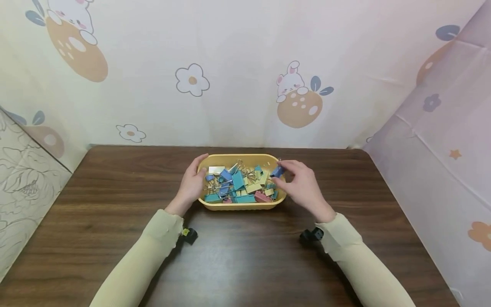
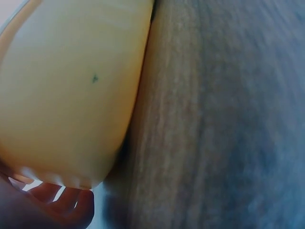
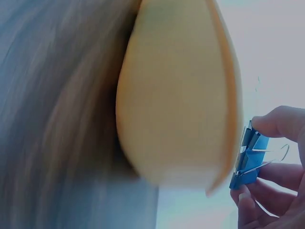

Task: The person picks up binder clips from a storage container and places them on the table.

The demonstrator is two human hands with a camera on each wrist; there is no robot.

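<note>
A yellow plastic bin (image 1: 241,206) with rounded ends stands on the table, holding many binder clips in blue, teal, yellow, pink and white. My left hand (image 1: 192,181) grips the bin's left end, with the thumb at the rim; in the left wrist view its fingers (image 2: 71,205) lie against the end wall. Over the right end of the bin, my right hand (image 1: 304,185) pinches a blue binder clip (image 1: 277,172) between thumb and fingers. The right wrist view shows this clip (image 3: 250,157) beside the rim, its wire handles towards the palm.
The dark wooden table (image 1: 245,260) spreads around the bin. A patterned curtain (image 1: 238,76) hangs behind its back edge, and more patterned cloth (image 1: 433,157) stands at the right side. Small black cameras sit at both wrists.
</note>
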